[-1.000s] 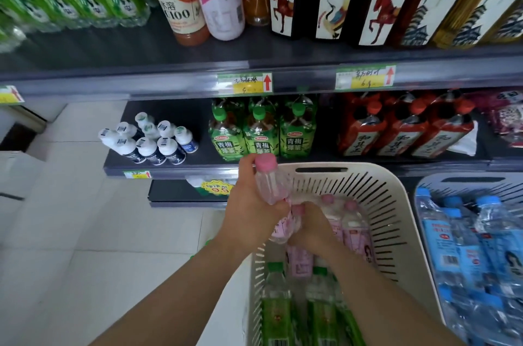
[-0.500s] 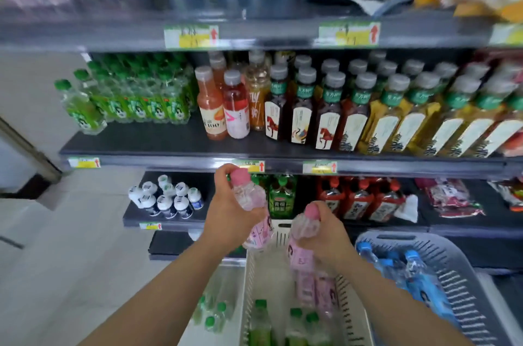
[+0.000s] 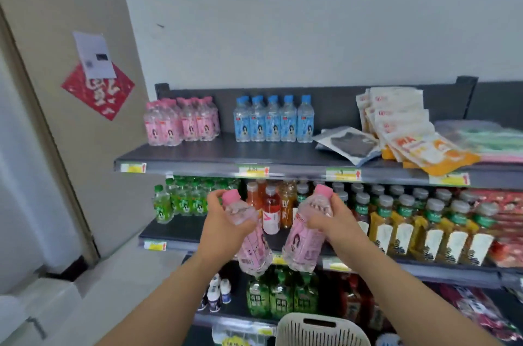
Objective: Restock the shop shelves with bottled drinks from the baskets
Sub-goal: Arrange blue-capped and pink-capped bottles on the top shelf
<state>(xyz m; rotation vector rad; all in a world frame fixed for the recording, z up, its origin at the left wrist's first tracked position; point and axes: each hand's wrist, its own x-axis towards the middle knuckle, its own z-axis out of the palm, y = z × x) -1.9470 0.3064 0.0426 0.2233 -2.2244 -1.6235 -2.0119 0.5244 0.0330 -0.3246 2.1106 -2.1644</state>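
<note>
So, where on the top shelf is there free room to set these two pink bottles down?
The dark top shelf is bare along its front edge, before the pink-capped bottle group and the blue-capped water bottles. A narrow gap also lies between those two groups. The right end is crowded with white-and-orange packets and a flat grey bag.

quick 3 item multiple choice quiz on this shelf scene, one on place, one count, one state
1. Where on the top shelf do the pink bottles stand? A left end B middle C right end
2. How many blue caps show there? A two B five C nine
3. The left grip is: A empty B holding a bottle C a bare fist
Answers: 1 A, they stand left of the blue caps; 2 B, five caps in one row; 3 B, it wraps the bottle's neck.
</note>
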